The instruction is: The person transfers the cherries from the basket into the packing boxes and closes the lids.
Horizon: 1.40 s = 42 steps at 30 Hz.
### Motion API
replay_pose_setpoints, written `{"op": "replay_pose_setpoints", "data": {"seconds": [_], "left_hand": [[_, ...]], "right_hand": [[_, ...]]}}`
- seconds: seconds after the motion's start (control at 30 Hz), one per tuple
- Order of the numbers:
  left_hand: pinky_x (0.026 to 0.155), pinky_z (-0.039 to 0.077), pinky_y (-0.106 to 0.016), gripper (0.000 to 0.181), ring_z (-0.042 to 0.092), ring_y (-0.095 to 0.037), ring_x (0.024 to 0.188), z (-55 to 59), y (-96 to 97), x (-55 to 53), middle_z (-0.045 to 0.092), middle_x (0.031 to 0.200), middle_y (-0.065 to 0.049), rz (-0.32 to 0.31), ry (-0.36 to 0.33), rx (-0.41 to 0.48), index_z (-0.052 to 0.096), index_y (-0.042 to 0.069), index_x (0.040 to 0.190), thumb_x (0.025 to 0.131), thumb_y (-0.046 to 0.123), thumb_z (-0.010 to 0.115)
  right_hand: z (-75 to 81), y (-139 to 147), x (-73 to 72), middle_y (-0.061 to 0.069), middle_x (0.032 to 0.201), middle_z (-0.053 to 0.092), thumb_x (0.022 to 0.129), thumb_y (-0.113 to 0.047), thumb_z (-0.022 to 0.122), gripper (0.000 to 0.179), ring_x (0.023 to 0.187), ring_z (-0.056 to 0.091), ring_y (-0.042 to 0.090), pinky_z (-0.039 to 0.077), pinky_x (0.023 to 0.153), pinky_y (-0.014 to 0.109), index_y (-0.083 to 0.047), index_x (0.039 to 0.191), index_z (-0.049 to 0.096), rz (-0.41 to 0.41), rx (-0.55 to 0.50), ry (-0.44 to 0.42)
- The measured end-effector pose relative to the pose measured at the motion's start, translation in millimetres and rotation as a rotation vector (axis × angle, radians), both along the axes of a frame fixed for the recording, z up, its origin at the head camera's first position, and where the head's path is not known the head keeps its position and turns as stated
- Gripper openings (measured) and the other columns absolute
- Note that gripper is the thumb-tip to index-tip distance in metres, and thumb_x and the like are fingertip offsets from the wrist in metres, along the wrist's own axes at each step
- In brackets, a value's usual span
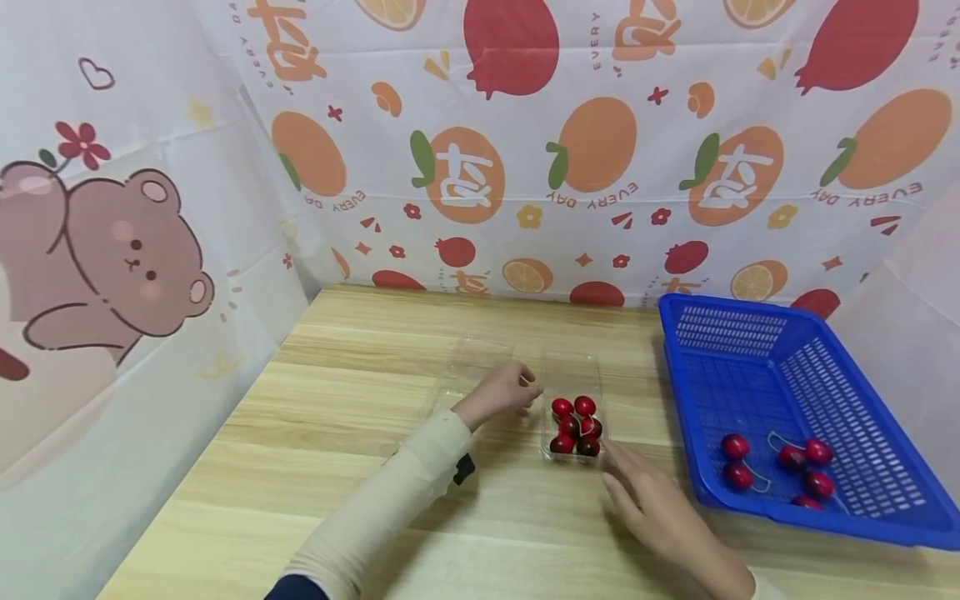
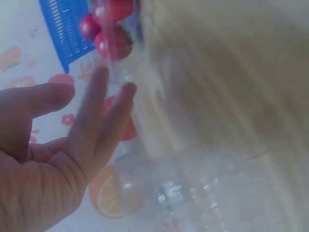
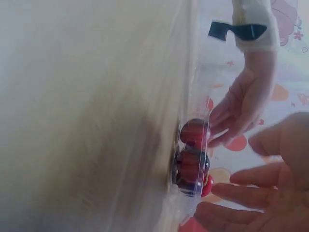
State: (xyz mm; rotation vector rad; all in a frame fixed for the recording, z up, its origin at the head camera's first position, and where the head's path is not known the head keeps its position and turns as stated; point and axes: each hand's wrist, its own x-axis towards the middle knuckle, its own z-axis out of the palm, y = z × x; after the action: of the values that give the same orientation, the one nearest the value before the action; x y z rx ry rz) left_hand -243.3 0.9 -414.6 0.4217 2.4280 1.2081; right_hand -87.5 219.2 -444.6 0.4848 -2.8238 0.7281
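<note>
A clear plastic box [image 1: 546,440] holding several red and dark red cherries [image 1: 576,427] stands on the table, its lid folded back. Just left of it hovers my left hand [image 1: 506,390], fingers loosely bent, nothing held. The left wrist view shows that hand [image 2: 63,145] with thumb and fingers apart, below the blurred cherries [image 2: 113,43]. My right hand [image 1: 660,504] is by the box's near right corner, fingers extended; whether the fingertips touch the wall I cannot tell. In the right wrist view, this hand [image 3: 260,193] is beside the boxed cherries [image 3: 193,159].
Another clear plastic container [image 1: 480,354] lies to the left, partly behind my left forearm. On the right stands a blue basket [image 1: 678,400] with several cherries [image 1: 817,452], some stemmed. A fruit-printed cloth [image 1: 525,125] hangs behind the wooden table [image 1: 360,375].
</note>
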Motion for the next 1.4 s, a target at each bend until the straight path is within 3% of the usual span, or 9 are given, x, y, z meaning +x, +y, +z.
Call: {"op": "replay_pose_setpoints", "data": {"seconds": [0.13,0.23,0.33,0.5,0.7,0.97,1.17,1.3,1.4], "left_hand": [[0.066,0.061,-0.029,0.038,0.070,-0.029,0.078,8.6,2.5,-9.1,0.063,0.112,-0.025,0.015,0.032,-0.015,0.055,-0.013,0.121,0.095,0.014,0.060],[0.065,0.061,-0.027,0.037,0.070,-0.029,0.078,12.7,6.6,-16.8,0.062,0.115,-0.025,0.025,0.057,-0.037,0.056,-0.013,0.120,0.094,0.013,0.060],[0.071,0.061,-0.030,0.038,0.070,-0.029,0.078,13.7,10.5,-23.7,0.063,0.116,-0.024,0.039,0.077,-0.063,0.056,-0.011,0.122,0.095,0.015,0.060],[0.089,0.057,-0.039,0.041,0.071,-0.028,0.080,11.8,14.8,-31.6,0.066,0.108,-0.021,0.072,0.073,-0.088,0.055,-0.010,0.125,0.095,0.018,0.060],[0.096,0.052,-0.046,0.039,0.070,-0.027,0.081,1.2,16.7,-36.8,0.069,0.100,-0.020,0.092,0.054,-0.062,0.056,-0.010,0.123,0.095,0.017,0.059],[0.072,0.059,-0.032,0.031,0.070,-0.026,0.077,-13.5,18.9,-40.4,0.070,0.088,-0.017,0.138,0.035,-0.029,0.063,-0.008,0.108,0.093,0.019,0.064],[0.081,0.059,-0.035,0.031,0.071,-0.024,0.075,-18.3,23.5,-41.7,0.069,0.099,-0.021,0.156,0.034,-0.044,0.062,-0.009,0.110,0.092,0.016,0.064],[0.062,0.055,-0.025,0.019,0.070,-0.023,0.069,-19.5,26.9,-42.7,0.071,0.083,-0.019,0.163,0.040,-0.055,0.063,-0.002,0.081,0.091,0.013,0.065],[0.043,0.040,-0.019,0.039,0.063,-0.018,0.055,-21.0,29.7,-44.2,0.069,0.070,-0.016,0.164,0.040,-0.055,0.047,0.008,0.056,0.090,0.010,0.066]], "right_hand": [[-0.4,1,6.1,0.018,0.125,0.061,0.094,-0.010,0.060,0.040,0.105,0.064,0.031,0.057,0.087,0.044,0.001,0.132,0.055,-0.105,-0.139,-0.014],[-1.4,2,7.6,0.013,0.121,0.063,0.094,-0.009,0.059,0.041,0.097,0.066,0.023,0.060,0.078,0.032,0.002,0.134,0.052,-0.188,-0.253,-0.106],[-3.1,3,7.8,0.013,0.124,0.061,0.096,-0.010,0.057,0.046,0.101,0.064,0.023,0.058,0.079,0.024,0.003,0.138,0.046,-0.229,-0.358,-0.224],[-6.4,5,6.3,0.018,0.125,0.058,0.097,-0.005,0.052,0.050,0.099,0.065,0.025,0.058,0.075,0.023,0.006,0.143,0.035,-0.234,-0.556,-0.401],[-9.1,6,3.3,0.021,0.124,0.058,0.098,-0.005,0.050,0.051,0.102,0.065,0.029,0.058,0.086,0.033,0.008,0.144,0.031,-0.209,-0.671,-0.475],[-10.2,9,-0.2,0.029,0.127,0.053,0.098,-0.007,0.048,0.054,0.107,0.062,0.034,0.057,0.088,0.032,0.011,0.144,0.026,-0.135,-0.715,-0.508],[-11.7,10,-3.2,0.032,0.127,0.052,0.098,-0.008,0.048,0.054,0.107,0.061,0.036,0.058,0.087,0.030,0.014,0.143,0.025,-0.092,-0.735,-0.520],[-12.3,10,-4.4,0.032,0.128,0.050,0.099,-0.009,0.048,0.055,0.108,0.060,0.037,0.057,0.088,0.030,0.013,0.144,0.024,-0.082,-0.755,-0.544],[-12.3,10,-4.8,0.032,0.130,0.049,0.099,-0.009,0.048,0.056,0.110,0.059,0.037,0.057,0.089,0.031,0.013,0.144,0.024,-0.084,-0.772,-0.562]]}}
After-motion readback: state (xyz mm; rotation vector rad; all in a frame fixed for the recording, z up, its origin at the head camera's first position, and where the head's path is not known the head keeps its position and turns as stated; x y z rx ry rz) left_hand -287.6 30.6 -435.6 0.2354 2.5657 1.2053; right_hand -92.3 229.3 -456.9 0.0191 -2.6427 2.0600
